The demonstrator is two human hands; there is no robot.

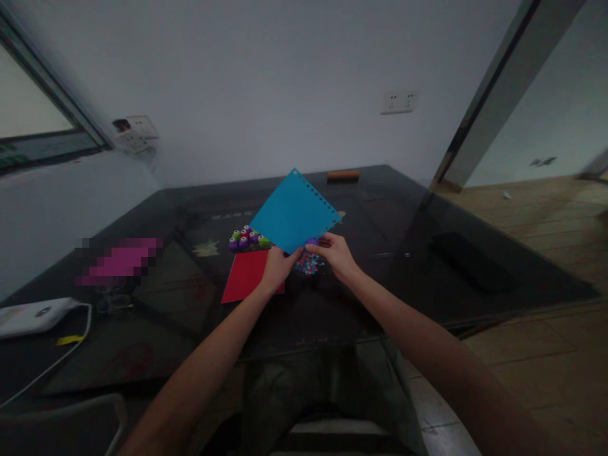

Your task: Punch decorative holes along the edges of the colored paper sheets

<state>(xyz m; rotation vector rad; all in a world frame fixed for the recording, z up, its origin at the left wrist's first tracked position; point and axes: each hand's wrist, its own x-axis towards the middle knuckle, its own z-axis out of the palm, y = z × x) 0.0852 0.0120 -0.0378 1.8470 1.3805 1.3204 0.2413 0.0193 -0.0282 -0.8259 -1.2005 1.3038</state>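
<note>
A blue sheet (295,212) with a row of holes along one edge is held up at a tilt above the table. My left hand (279,265) grips its lower corner between thumb and fingers. At the sheet's lower right, my right hand (336,252) pinches a small purple piece (311,242), close against the sheet; its exact kind is unclear. Beneath both hands lies a pile of tiny multicoloured bits (310,263). A red sheet (244,275) rests flat, partly under my left hand. Behind it stand several small purple, green and red figures (244,240) with eyes.
On the dark table (370,297), a brown cylindrical object (342,177) lies at the back and a black flat item (472,259) at right. To the left are a pink item (121,259), glasses (114,303) and a white device (35,316) with a cable.
</note>
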